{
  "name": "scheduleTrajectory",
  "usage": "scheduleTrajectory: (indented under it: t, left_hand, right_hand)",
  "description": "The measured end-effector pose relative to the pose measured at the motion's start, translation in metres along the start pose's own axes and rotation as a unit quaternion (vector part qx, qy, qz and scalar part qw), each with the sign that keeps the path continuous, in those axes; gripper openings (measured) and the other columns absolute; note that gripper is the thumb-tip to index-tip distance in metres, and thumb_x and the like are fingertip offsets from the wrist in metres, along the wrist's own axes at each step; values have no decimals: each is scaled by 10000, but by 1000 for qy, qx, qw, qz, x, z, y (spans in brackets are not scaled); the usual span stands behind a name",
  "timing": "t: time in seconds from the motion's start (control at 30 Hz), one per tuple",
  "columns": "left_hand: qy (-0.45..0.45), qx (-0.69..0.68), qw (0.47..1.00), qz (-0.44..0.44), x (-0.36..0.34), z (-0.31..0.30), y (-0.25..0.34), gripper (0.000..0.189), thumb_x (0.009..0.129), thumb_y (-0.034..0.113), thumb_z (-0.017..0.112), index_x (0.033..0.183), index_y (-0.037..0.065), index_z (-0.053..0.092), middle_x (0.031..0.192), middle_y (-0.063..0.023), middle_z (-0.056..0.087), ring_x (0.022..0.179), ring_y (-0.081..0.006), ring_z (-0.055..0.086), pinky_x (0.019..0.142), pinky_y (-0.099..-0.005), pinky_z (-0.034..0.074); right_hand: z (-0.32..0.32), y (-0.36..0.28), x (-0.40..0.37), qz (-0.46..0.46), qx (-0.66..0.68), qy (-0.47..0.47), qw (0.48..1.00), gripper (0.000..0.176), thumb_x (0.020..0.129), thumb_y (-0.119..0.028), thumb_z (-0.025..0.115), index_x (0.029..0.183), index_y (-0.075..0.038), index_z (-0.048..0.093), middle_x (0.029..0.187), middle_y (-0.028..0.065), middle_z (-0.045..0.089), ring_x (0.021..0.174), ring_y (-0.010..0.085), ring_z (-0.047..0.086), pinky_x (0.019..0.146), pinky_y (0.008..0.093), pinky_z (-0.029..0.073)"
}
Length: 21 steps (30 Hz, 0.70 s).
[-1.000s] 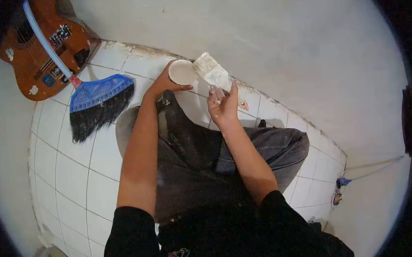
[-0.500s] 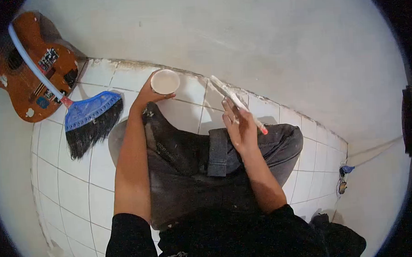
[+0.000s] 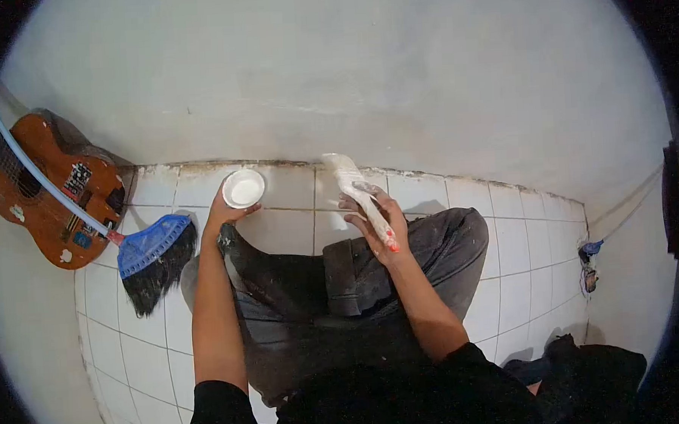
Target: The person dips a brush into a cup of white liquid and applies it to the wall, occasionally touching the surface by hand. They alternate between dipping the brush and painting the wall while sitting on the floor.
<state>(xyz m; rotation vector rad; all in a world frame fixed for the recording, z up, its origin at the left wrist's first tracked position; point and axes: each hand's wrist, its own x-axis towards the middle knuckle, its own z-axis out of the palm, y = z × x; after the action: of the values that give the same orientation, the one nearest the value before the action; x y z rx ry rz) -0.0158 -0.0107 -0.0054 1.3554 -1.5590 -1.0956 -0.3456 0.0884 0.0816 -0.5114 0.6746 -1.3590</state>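
My left hand holds a small white cup with white paint in it, out over the floor tiles near the foot of the wall. My right hand grips a paint-caked flat brush by its handle, whose red tip points back toward me. The bristles point at the seam where the white wall meets the tiled floor. My knees in dark, paint-stained trousers sit below both hands.
A brown guitar leans in the left corner. A blue broom with black bristles leans against it. Blue cloth and small clutter lie by the right wall. White tiles cover the floor.
The view has tilted up and the wall fills more of it. Both hands dropped lower in view; the cup and brush moved apart, and the brush turned from near the cup toward the wall's base.
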Motion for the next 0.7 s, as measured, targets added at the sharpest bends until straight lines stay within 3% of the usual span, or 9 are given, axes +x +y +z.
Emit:
scheduleTrajectory:
  t: [0.1, 0.17, 0.23, 0.3, 0.37, 0.4, 0.5, 0.53, 0.7]
  left_hand:
    - [9, -50, 999, 19, -3, -1, -7, 892, 599, 91, 911, 1344, -5, 429, 1259, -94, 576, 1168, -193, 547, 995, -348, 463]
    - [15, -89, 996, 23, -2, -1, -2, 892, 593, 136, 922, 1332, -8, 446, 1249, -101, 586, 1160, -190, 558, 990, -344, 463]
    - [19, -3, 999, 36, 2, -7, -15, 902, 611, 187, 919, 1356, 17, 440, 1293, -104, 571, 1206, -208, 530, 1050, -355, 410]
    - [39, 0, 999, 38, 3, -8, -20, 890, 608, 187, 923, 1345, 18, 453, 1269, -99, 587, 1180, -199, 549, 1027, -349, 433]
    - [85, 13, 996, 37, 3, -10, -16, 850, 595, 172, 928, 1295, -7, 480, 1205, -116, 619, 1116, -202, 589, 969, -336, 470]
    - [108, -6, 994, 30, 5, -8, -20, 821, 606, 166, 922, 1283, -6, 488, 1194, -112, 625, 1101, -204, 596, 960, -331, 473]
    - [142, -2, 988, 54, 4, -13, -23, 807, 611, 149, 917, 1278, -8, 490, 1185, -110, 630, 1089, -205, 602, 950, -327, 478]
    - [159, 23, 987, 28, 0, -12, -13, 774, 619, 124, 907, 1263, -12, 501, 1181, -108, 632, 1079, -206, 605, 944, -325, 480]
    - [199, -49, 978, 38, -3, -8, -4, 733, 623, 95, 898, 1245, -2, 521, 1171, -105, 635, 1070, -203, 607, 932, -325, 484]
  right_hand:
    - [-6, -1, 5, -5, -123, -43, 992, 413, 947, -199, 516, 1285, 37, 488, 1124, 217, 640, 954, 268, 657, 775, 354, 550]
    - [-3, -1, 3, 5, -135, -24, 990, 366, 930, -117, 563, 1264, 21, 509, 1088, 191, 660, 877, 220, 661, 731, 318, 543]
    - [-6, 4, 4, -4, -235, -3, 972, 381, 930, -90, 561, 1293, -11, 478, 1105, 205, 651, 854, 222, 657, 696, 302, 539]
    - [-4, 5, 5, -10, -251, -7, 968, 494, 918, -22, 552, 1381, -46, 381, 1113, 204, 648, 806, 211, 659, 655, 292, 539]
    - [3, 3, 3, -60, -258, -7, 964, 707, 899, 25, 539, 1493, -96, 175, 1108, 217, 646, 770, 219, 662, 653, 310, 541]
    - [7, 2, 1, -69, -251, 11, 965, 861, 882, 61, 521, 1531, -154, -2, 1150, 237, 621, 748, 227, 664, 648, 322, 543]
    - [3, 3, 1, -85, -271, 44, 958, 889, 888, 54, 521, 1521, -119, -80, 1198, 253, 585, 759, 228, 666, 659, 312, 541]
    - [4, 4, 2, -80, -277, 81, 954, 804, 874, 59, 497, 1520, -64, 34, 1190, 220, 595, 788, 201, 656, 658, 301, 536]
    - [1, 4, 3, -60, -271, 79, 957, 666, 862, 34, 468, 1481, 16, 222, 1078, 165, 602, 759, 172, 611, 648, 290, 525]
